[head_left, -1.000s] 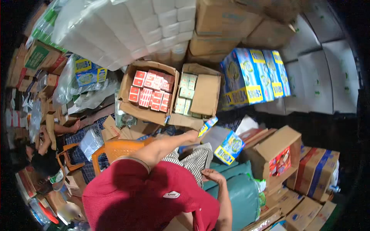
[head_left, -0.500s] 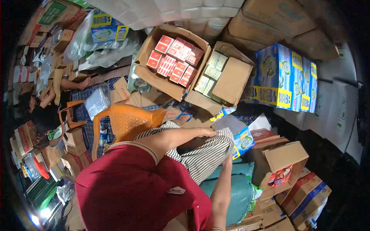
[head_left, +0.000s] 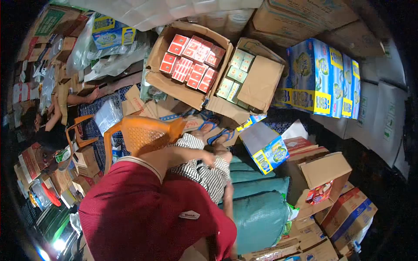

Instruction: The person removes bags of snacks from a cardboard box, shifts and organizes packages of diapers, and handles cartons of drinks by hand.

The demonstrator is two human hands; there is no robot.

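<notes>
My left hand is closed on the fabric of the black-and-white striped shorts that I wear, near the knee. At the lower edge of the same shorts, my right hand grips the cloth from the side; its fingers show only in part. A dark red shirt covers my torso and fills the lower middle. Beyond my knees are my feet in blue flip-flops. Close to my right arm lie stuffed green sacks.
An orange plastic chair stands to the left. Ahead are an open carton of red-and-white packs and another carton of pale green packs. Blue-and-yellow boxes are stacked at right. A person's leg shows far left.
Both hands have moved left and toward my body, with the shorts' fabric shifting along. My knees and flip-flops now show, and more of the green sacks is uncovered. The view has shifted slightly.
</notes>
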